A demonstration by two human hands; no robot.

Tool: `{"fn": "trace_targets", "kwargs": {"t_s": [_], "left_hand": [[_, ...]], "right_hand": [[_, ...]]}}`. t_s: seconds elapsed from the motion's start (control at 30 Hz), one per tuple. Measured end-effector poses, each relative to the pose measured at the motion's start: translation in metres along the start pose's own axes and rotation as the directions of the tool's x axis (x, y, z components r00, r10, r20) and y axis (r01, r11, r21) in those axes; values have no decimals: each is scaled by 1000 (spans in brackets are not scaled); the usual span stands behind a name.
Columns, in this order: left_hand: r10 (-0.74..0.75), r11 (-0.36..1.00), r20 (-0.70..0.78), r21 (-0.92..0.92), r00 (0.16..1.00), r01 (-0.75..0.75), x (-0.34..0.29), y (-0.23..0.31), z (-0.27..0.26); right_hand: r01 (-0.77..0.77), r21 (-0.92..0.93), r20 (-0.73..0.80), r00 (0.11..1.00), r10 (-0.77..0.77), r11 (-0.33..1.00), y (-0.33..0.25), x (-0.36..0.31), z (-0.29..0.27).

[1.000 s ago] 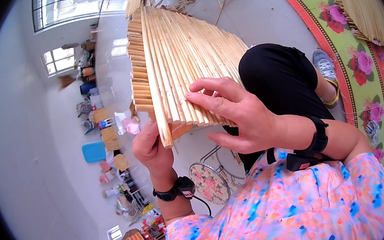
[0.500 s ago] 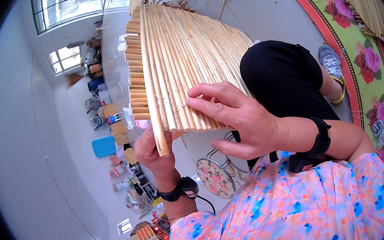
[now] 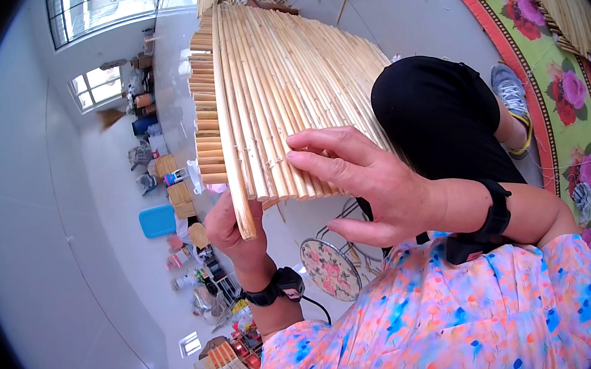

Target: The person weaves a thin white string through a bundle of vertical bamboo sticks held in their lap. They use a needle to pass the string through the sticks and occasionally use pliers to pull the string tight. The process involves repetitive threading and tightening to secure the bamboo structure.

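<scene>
A mat of pale reed stalks (image 3: 298,76), bound side by side, leans up in front of me against my raised knee. One longer reed stalk (image 3: 238,190) lies along its left edge, its lower end sticking out past the others. My left hand (image 3: 233,223) is closed at this lower corner, behind the long stalk; its fingertips are partly hidden. My right hand (image 3: 375,183) lies on the mat's lower part, fingers stretched out and the index and middle fingertips touching the stalks beside a thin thread binding. A second layer of cut stalk ends (image 3: 207,122) shows beyond the left edge.
My black-trousered knee (image 3: 431,105) stands to the right of the mat. A round stool (image 3: 330,269) with a floral seat is below it. On the right, a flowered carpet (image 3: 543,36) bears another reed mat (image 3: 572,8). Boxes and a blue tray (image 3: 157,221) line the left wall.
The mat and my left hand have shifted very slightly to the left. My right hand keeps its place on the stalks, with the fingers in nearly the same pose.
</scene>
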State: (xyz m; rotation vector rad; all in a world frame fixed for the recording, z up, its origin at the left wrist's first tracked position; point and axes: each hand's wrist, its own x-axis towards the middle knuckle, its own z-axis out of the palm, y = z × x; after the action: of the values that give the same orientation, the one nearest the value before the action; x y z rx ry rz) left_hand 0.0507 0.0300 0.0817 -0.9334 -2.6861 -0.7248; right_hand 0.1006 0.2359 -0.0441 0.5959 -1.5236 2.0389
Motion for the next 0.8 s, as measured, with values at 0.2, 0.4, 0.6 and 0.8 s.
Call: {"fn": "trace_targets", "kwargs": {"t_s": [0.2,0.4,0.6,0.8], "left_hand": [[2,1000,13,-9,1000,-2,0,-1,-2],[39,999,18,6,999,-39,4,3,1],[120,993,10,-10,993,-120,8,9,4],[232,966,52,104,971,-237,22,19,4]], "right_hand": [[-40,20,-10,999,40,999,0,2,4],[-58,-4,-29,998,57,998,-2,3,6],[-44,-82,-61,997,39,996,-5,5,8],[-101,-188,-115,990,80,977,-11,15,13]]}}
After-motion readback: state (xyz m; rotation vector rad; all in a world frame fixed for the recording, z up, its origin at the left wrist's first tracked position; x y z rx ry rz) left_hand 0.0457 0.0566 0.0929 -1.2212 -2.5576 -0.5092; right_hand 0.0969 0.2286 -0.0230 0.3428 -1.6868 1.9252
